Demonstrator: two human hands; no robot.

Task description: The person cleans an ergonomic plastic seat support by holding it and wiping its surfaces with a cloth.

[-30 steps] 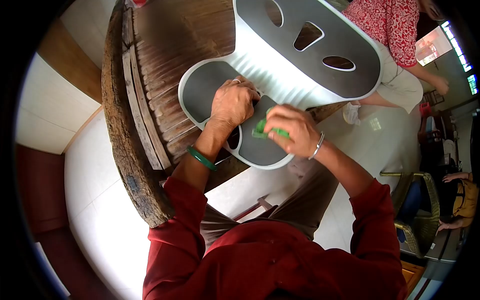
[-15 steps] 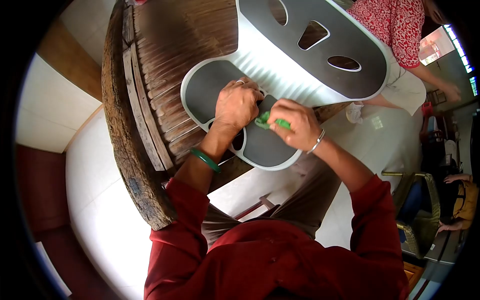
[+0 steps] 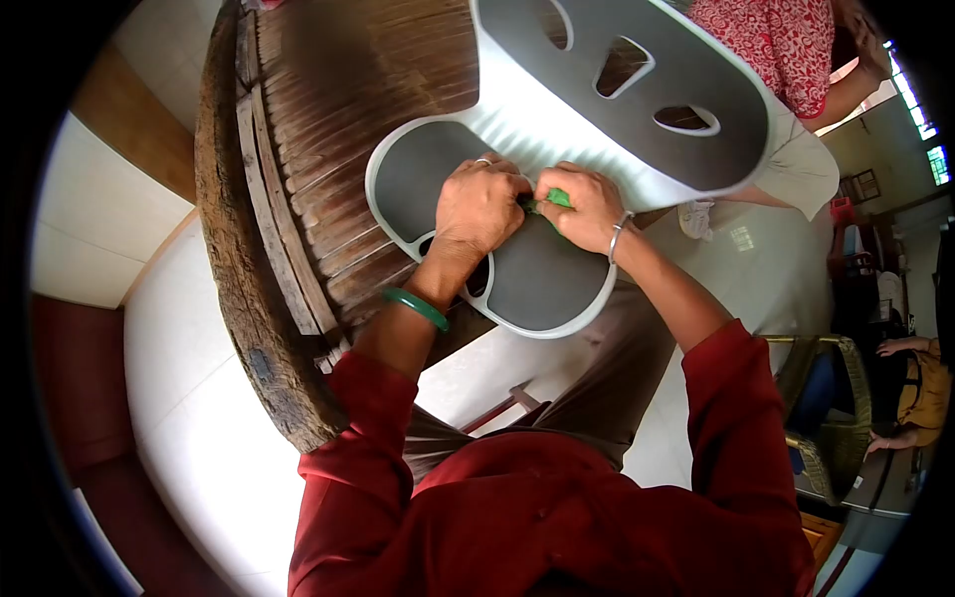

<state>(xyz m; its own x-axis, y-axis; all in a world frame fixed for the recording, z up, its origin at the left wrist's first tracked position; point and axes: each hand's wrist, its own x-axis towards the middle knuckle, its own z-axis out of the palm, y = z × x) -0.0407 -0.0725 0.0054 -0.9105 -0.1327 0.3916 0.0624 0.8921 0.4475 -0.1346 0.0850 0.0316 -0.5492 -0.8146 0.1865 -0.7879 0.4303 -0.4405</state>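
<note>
A white plastic piece with grey pads (image 3: 547, 284) lies on the slatted wooden bench, its large panel with several cut-outs toward the upper right. My left hand (image 3: 481, 206) is closed at the middle of the two smaller pads, its fingertips curled at a dark opening; what they grip is hidden. Close beside it, my right hand (image 3: 582, 207) is closed on a green cloth (image 3: 558, 197), pressed near the same opening. The two hands almost touch.
The bench's thick rough wooden edge (image 3: 234, 239) curves along the left. A person in a red patterned top (image 3: 771, 45) is at the upper right. A woven chair (image 3: 831, 408) and another person's yellow clothing (image 3: 920, 398) are at the right.
My right hand has moved up and left with the green cloth, closer to my left hand. My left hand has shifted slightly right. The other person's forearm has risen.
</note>
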